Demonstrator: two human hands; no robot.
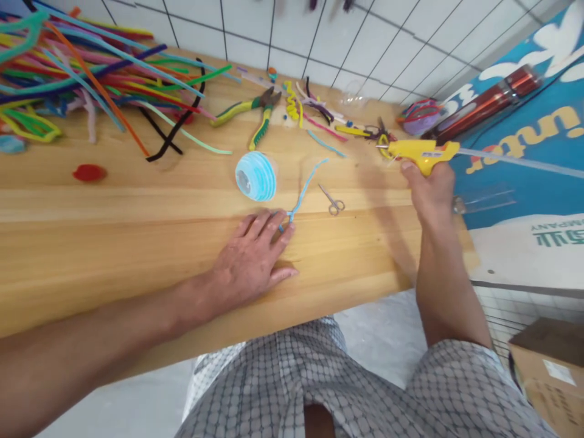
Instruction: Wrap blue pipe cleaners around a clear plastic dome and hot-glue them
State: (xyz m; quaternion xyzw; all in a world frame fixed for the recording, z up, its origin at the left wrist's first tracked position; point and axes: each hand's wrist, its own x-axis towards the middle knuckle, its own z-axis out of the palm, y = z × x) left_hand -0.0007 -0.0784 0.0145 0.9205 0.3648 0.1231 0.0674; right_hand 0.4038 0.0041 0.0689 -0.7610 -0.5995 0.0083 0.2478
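My right hand (433,191) is wrapped round the handle of a yellow glue gun (422,152), raised at the table's right side, its nozzle facing left. A long clear glue stick (515,160) sticks out of its back. My left hand (249,258) lies flat on the wood with fingers stretched out. Its fingertips touch a light blue pipe cleaner (302,193), which has a bent, branching end partly hidden under them. Just beyond those fingers sits a small rounded cup shape (262,176) wound in light blue and white. Small scissors (336,207) lie to the right of the pipe cleaner.
Colourful pipe cleaners (104,67) are heaped at the back left, near a red oval piece (89,173). Green-yellow pliers (261,129) and scraps lie along the tiled wall (301,36). A red metallic cylinder (488,103) rests at the back right. A cardboard box (552,377) stands below.
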